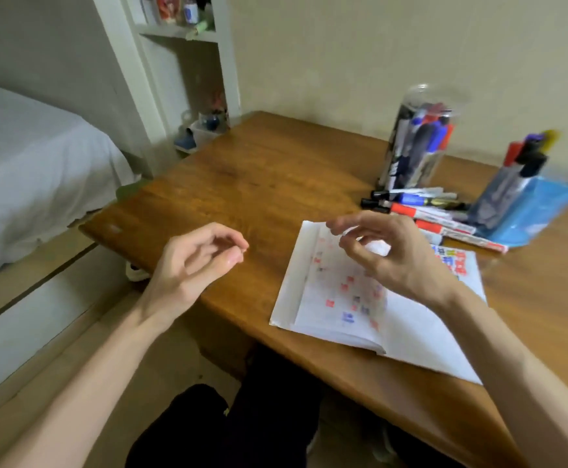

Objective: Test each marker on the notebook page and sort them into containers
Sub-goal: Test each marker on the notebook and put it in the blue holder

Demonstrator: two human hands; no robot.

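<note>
The table (259, 184) is shown as polished wood with a soft sheen. The notebook (394, 319) is of matt white paper. The jar (417, 140) is of clear glossy plastic; the pouch (539, 211) is of translucent blue plastic.

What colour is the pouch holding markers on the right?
Light blue pouch, clearest in the head view.

Single head-worn wide-angle view, looking forward and down from close above onto the brown wooden tabletop (276, 170), tilted
</note>
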